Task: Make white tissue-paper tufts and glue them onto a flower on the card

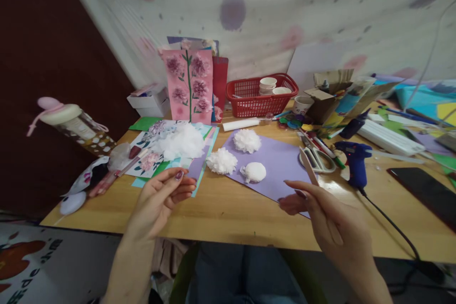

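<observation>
My left hand [160,202] hovers over the table's front edge, thumb pressed to the curled fingers; anything in that pinch is too small to make out. My right hand [327,218] is bent with its fingers drawn together, and a flat wooden stick [309,166] juts up from it. Between the hands lies a sheet of purple paper [274,159]. On it rest a ruffled white paper flower [247,141] and a smooth round white piece [255,172] with a gathered end. Another ruffled white flower [221,161] sits at the sheet's left edge. A fluffy white heap [183,142] is farther left.
A blue glue gun [357,164] stands at the right, its cord trailing forward, near a black phone [423,194]. Scissors [318,159] lie beside the purple sheet. Behind are a red basket [249,104] and a pink flower card [188,85]. A bottle [71,121] stands left.
</observation>
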Demonstrator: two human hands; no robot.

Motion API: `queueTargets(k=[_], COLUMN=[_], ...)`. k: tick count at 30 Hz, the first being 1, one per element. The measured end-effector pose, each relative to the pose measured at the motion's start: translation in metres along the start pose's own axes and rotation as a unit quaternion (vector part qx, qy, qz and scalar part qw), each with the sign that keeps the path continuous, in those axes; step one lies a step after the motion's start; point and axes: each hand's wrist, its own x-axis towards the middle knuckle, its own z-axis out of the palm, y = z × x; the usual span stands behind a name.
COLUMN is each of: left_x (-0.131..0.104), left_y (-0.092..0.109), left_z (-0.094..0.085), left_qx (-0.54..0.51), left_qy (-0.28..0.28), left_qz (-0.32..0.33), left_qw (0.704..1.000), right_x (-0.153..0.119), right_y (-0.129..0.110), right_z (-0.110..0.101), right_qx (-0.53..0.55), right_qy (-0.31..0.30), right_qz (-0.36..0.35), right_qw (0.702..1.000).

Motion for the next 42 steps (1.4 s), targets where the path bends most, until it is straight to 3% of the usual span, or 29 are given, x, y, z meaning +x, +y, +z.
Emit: queueTargets(k=[7, 12, 15, 19, 21, 23, 25, 26, 29, 32, 33, 35, 38, 42], left_x=[-0.004, -0.004, 0.0, 0.01, 0.018, 0.026, 0.033, 0.036, 0.045, 0.053, 0.055, 0.058, 0.06, 0.061], left_y=[-0.004, -0.005, -0.001, 0.01, 0.011, 0.007, -0.001, -0.006, -0.018, -0.022, -0.022, -0.021, -0.019, -0.016], left_z=[0.007, 0.005, 0.0, -0.011, -0.017, -0.022, -0.025, -0.025, -0.027, -0.032, -0.034, -0.039, -0.043, -0.042], left_qx=[0.0, 0.016, 0.038, 0.082, 0.128, 0.223, 0.368, 0.438, 0.563, 0.597, 0.601, 0.605, 0.61, 0.614], left_qy=[-0.05, -0.045, -0.021, 0.001, 0.017, 0.054, 0.074, 0.065, -0.004, -0.031, -0.029, -0.029, -0.028, -0.018], left_qz=[-0.011, -0.003, 0.02, 0.087, 0.124, 0.163, 0.2, 0.218, 0.27, 0.292, 0.294, 0.288, 0.277, 0.278], left_qw=[0.999, 0.999, 0.999, 0.993, 0.984, 0.959, 0.905, 0.87, 0.781, 0.746, 0.743, 0.741, 0.742, 0.738], right_x=[-0.001, -0.002, -0.003, -0.007, -0.01, -0.011, -0.007, -0.005, -0.002, -0.017, -0.024, -0.039, -0.047, -0.029], right_y=[0.009, 0.011, 0.009, 0.003, 0.006, 0.017, 0.034, 0.042, 0.059, 0.059, 0.056, 0.047, 0.038, 0.041], right_z=[0.0, -0.005, -0.008, -0.019, -0.023, -0.023, -0.018, -0.015, -0.005, -0.007, -0.011, -0.02, -0.032, -0.032], right_qx=[-0.009, 0.12, 0.156, 0.068, 0.021, -0.04, -0.091, -0.101, -0.121, -0.112, -0.082, -0.011, -0.022, -0.101], right_qy=[-0.029, -0.011, 0.055, 0.244, 0.287, 0.248, 0.145, 0.076, -0.015, -0.078, -0.076, 0.005, 0.107, 0.085], right_qz=[0.008, 0.06, 0.079, 0.145, 0.148, 0.127, 0.065, 0.031, -0.002, 0.019, 0.027, 0.073, 0.096, 0.047], right_qw=[1.0, 0.991, 0.983, 0.956, 0.946, 0.96, 0.983, 0.991, 0.992, 0.99, 0.993, 0.997, 0.989, 0.99])
